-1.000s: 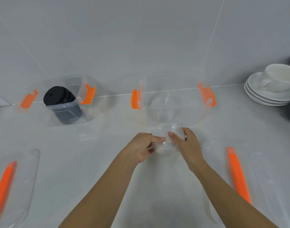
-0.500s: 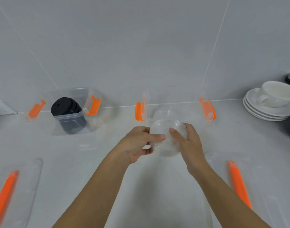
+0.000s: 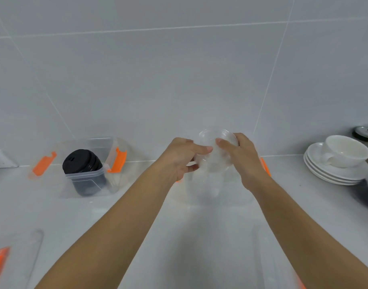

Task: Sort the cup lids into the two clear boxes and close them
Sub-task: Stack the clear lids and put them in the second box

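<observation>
— Head view: what are the hands doing?

— Both grip one stack of clear lids (image 3: 215,152), held up off the worktop (image 3: 179,236). The left hand (image 3: 180,158) pinches its near rim with thumb and forefinger; the right hand (image 3: 239,157) wraps the far side.

— And where is that against the boxes?

— Over the right box (image 3: 218,190), which sits open at the worktop's back edge, mostly hidden behind the wrists. One orange clasp (image 3: 264,166) shows beside the right wrist.

— The other box?

— The left box (image 3: 85,167), at the back left, open too, with black lids (image 3: 82,163) stacked in a small tub inside.

— So which step?

— Sorting clear lids, I'd judge. Next they should be lowered straight into the right box and let go, gently, as thin plastic may flex or spring apart. One cover (image 3: 14,259) lies at the front left edge; closing hasn't begun.

— Anything else?

— A cup on saucers (image 3: 337,163), far right.
</observation>
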Available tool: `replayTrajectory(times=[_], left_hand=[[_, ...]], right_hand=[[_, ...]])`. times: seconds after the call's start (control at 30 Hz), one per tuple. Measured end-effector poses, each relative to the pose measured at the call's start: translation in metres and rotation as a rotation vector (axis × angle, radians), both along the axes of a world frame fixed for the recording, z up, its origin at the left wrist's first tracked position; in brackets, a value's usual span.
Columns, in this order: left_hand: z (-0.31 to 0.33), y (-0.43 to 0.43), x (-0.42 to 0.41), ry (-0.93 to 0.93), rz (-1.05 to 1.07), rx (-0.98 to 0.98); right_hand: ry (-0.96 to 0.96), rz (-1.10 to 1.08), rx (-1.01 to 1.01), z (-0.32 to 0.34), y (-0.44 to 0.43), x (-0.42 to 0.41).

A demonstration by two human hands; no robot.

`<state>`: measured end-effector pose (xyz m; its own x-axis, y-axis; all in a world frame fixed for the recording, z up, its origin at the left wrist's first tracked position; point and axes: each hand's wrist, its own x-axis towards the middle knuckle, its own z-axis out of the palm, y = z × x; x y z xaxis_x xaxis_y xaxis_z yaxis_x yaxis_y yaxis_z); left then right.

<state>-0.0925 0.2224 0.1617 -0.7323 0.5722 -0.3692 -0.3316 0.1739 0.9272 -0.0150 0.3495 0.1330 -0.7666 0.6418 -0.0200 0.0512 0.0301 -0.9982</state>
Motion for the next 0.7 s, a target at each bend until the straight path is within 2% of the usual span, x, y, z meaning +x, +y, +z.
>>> replayTrajectory(times=[0.23,0.37,0.7], left_hand=[[-0.007,0.028,-0.022,-0.112,0.067,-0.080],[-0.016,0.039,-0.030,-0.207,0.094,-0.140],[-0.045,0.057,-0.042,-0.378,0.094,-0.231]], right_hand=[[-0.138,0.057,0.020,-0.011,0.020,-0.031],[-0.224,0.098,-0.035,-0.026,0.028,-0.043],[-0.390,0.169,-0.062,-0.059,0.037,-0.059]])
